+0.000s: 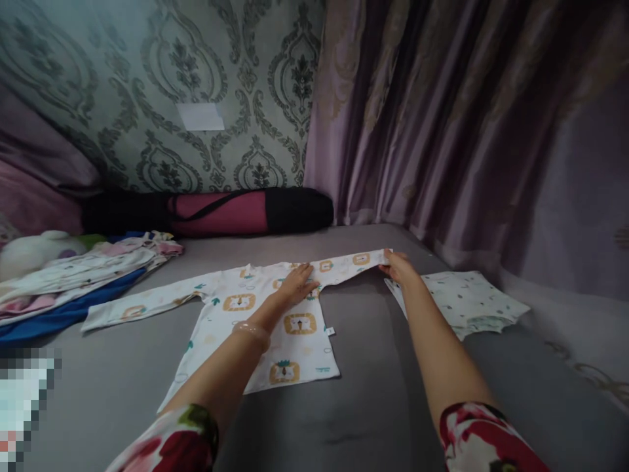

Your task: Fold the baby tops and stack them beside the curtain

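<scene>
A white long-sleeved children's shirt [211,328] with lion faces and green leaves lies spread on the grey bed sheet, both sleeves stretched out sideways. My left hand [295,287] rests on the shirt near the shoulder at the right, fingers laid out over the cloth; a pale bangle circles that wrist. At the end of the right-hand sleeve, my right hand [397,266] pinches the cuff between thumb and fingers. A small white tag sticks out from the shirt's right side seam. My left forearm covers part of the shirt's lower front.
Beyond my right forearm lies a pale patterned garment [476,298]. A heap of clothes [98,269] with a white plush toy [39,252] sits at the left. Against the wall rests a long black and maroon bag [221,213]. Purple curtains [442,118] hang along the right.
</scene>
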A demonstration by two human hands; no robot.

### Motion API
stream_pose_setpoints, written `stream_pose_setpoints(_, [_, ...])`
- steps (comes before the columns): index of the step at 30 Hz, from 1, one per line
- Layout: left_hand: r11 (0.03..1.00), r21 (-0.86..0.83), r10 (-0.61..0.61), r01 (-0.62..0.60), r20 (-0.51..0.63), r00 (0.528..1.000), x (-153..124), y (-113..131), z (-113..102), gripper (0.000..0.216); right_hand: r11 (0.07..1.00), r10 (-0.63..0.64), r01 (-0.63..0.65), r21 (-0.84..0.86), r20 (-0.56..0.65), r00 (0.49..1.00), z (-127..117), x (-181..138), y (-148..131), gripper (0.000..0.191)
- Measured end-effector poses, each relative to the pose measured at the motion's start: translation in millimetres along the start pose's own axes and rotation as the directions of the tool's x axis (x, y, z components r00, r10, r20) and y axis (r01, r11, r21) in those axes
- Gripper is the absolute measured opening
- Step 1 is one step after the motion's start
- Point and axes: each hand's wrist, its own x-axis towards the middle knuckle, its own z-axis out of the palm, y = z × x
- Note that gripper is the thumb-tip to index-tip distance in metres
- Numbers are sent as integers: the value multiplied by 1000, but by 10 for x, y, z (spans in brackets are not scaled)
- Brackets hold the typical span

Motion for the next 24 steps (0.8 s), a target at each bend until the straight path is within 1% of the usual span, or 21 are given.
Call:
stream_pose_setpoints(4, [995, 60, -82, 75, 124, 989, 31, 70, -52, 82, 991, 35, -31, 131, -25, 999, 146, -59, -71, 8])
stream_pose_setpoints(7, [989, 94, -127, 111, 186, 974, 61, 133, -120, 89, 975, 51, -50, 217, 1, 999, 276, -123, -193, 6])
stream_pose_setpoints(10, [983, 148, -145, 112, 230, 962, 114, 178, -207, 94, 954, 51, -62, 293, 44, 998, 441, -232, -277, 9])
stream_pose_setpoints(14, [976, 195, -149, 96, 276, 950, 218, 212, -337, 100, 927, 47, -86, 366, 113, 992, 745, -430, -305, 13])
stream_pose_setpoints(18, [975, 211, -141, 76, 315, 938, 308, 249, -439, 98, 898, 59, -130, 420, 178, 982, 1098, -650, -261, 20])
stream_pose_setpoints(22, [978, 190, -141, 82, 323, 936, 331, 267, -455, 99, 870, 78, -171, 462, 213, 974, 1361, -818, -173, 20])
stream_pose_setpoints(24, [986, 129, -144, 109, 302, 943, 302, 253, -440, 102, 881, 80, -164, 443, 202, 976, 1435, -869, -135, 18])
